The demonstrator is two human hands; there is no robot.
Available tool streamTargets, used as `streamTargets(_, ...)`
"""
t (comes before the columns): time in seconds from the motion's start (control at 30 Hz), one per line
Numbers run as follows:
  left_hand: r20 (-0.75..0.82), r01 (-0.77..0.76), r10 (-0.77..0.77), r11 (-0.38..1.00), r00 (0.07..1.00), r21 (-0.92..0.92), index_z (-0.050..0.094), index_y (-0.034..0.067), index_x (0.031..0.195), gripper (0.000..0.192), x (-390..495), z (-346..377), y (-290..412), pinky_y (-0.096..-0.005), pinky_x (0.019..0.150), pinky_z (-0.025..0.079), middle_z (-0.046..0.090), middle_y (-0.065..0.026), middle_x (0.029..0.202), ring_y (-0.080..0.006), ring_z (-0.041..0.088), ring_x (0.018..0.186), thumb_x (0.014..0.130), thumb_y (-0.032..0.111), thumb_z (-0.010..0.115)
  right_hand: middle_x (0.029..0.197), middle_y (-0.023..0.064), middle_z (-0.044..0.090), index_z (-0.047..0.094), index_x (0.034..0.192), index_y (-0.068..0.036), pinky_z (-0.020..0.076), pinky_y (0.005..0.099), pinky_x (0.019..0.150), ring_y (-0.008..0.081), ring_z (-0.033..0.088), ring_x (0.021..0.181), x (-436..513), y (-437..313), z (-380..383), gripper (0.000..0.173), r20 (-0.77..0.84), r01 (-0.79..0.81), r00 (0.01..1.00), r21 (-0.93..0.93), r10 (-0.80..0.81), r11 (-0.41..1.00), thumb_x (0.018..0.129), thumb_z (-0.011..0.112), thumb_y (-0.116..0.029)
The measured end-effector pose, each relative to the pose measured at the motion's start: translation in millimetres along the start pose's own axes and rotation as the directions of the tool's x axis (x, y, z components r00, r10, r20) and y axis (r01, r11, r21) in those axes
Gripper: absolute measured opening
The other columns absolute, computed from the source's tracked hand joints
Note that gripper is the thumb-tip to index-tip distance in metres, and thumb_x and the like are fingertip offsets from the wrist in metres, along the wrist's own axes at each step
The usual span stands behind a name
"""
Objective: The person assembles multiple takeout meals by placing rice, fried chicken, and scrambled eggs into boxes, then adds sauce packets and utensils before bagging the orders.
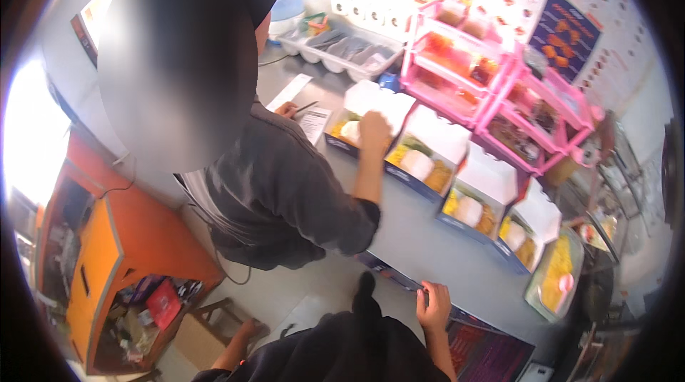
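Observation:
My right hand point(434, 304) rests on the front edge of the grey counter point(423, 245), its fingers curled over the edge. My left hand point(249, 330) hangs low beside my body, near a wooden stool point(210, 313) and a cardboard box point(197, 342); its fingers are blurred. On the counter stand several open meal boxes, each with white rice, yellow food and a brown item: one box point(423, 165), another point(471, 210) and a third point(518, 237). A co-worker's hand point(376, 130) reaches into the leftmost box point(342, 143).
At the left, a co-worker point(278, 184) in dark clothes stands at the counter with a pen and paper point(314, 124). Pink stacked bins point(455, 66) line the wall. A tray of yellow food point(554, 275) sits at the counter's right end. An orange cabinet point(155, 237) stands behind.

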State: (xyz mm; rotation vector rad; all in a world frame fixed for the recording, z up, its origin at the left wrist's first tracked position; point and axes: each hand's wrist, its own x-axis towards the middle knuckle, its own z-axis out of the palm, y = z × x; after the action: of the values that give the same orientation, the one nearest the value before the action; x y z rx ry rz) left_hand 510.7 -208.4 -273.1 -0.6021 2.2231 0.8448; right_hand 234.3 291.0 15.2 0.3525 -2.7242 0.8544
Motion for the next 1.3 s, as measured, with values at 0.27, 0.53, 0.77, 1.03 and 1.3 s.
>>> streamTargets(0.27, -0.196, 0.245, -0.308, 0.925, 0.931, -0.291, 0.056, 0.008, 0.118, 0.046, -72, -11, 128, -0.0371, 0.085, 0.046, 0.063, -0.0164, 0.108, -0.0308, 0.061, 0.099, 0.081, 0.034, 0.062, 0.082, 0.0126, 0.06, 0.058, 0.094, -0.005, 0.0431, 0.0443, 0.069, 0.0337, 0.056, 0.08, 69, 33, 60, 0.019, 0.134, 0.105, 0.981, 0.227, -0.138, 0.968, 0.077, 0.062, -0.011)
streamTargets(0.53, -0.108, 0.307, -0.362, 0.888, 0.926, -0.343, 0.057, 0.008, 0.117, 0.044, -39, -51, 198, -0.0374, 0.085, 0.046, 0.063, -0.0169, 0.106, -0.0314, 0.061, 0.098, 0.081, 0.033, 0.06, 0.072, 0.017, 0.061, 0.064, 0.078, -0.004, 0.0431, 0.0465, 0.067, 0.0365, 0.057, 0.071, 45, 55, 70, 0.008, 0.549, -0.154, 0.832, 0.086, 0.082, 0.984, 0.078, 0.058, -0.009)
streamTargets(0.77, -0.056, 0.326, -0.346, 0.918, 0.937, -0.225, 0.057, 0.008, 0.115, 0.042, -47, -92, 211, -0.0376, 0.085, 0.046, 0.063, -0.0173, 0.105, -0.0319, 0.06, 0.097, 0.081, 0.032, 0.059, 0.077, 0.0126, 0.063, 0.064, 0.083, -0.005, 0.0446, 0.044, 0.064, 0.0314, 0.059, 0.072, 46, 48, 59, 0.005, 0.562, -0.279, 0.822, 0.259, 0.09, 0.925, 0.078, 0.061, -0.006)
streamTargets(1.03, -0.036, 0.317, -0.322, 0.944, 0.946, -0.095, 0.057, 0.007, 0.114, 0.04, -56, -122, 221, -0.0379, 0.085, 0.046, 0.062, -0.0179, 0.104, -0.0325, 0.06, 0.096, 0.081, 0.03, 0.058, 0.098, 0.0159, 0.059, 0.056, 0.099, -0.005, 0.0465, 0.0389, 0.077, 0.033, 0.058, 0.088, 56, 36, 45, 0.02, 0.298, -0.243, 0.948, 0.446, 0.113, 0.861, 0.08, 0.058, 0.002)
streamTargets(1.3, -0.021, 0.336, -0.338, 0.94, 0.941, -0.067, 0.058, 0.007, 0.112, 0.038, -63, -110, 233, -0.0381, 0.085, 0.046, 0.062, -0.0184, 0.102, -0.0331, 0.06, 0.095, 0.081, 0.029, 0.057, 0.11, 0.0157, 0.053, 0.05, 0.104, -0.007, 0.0476, 0.0378, 0.085, 0.0321, 0.057, 0.097, 44, 42, 63, 0.033, 0.086, -0.17, 0.985, 0.511, 0.147, 0.843, 0.077, 0.057, 0.011)
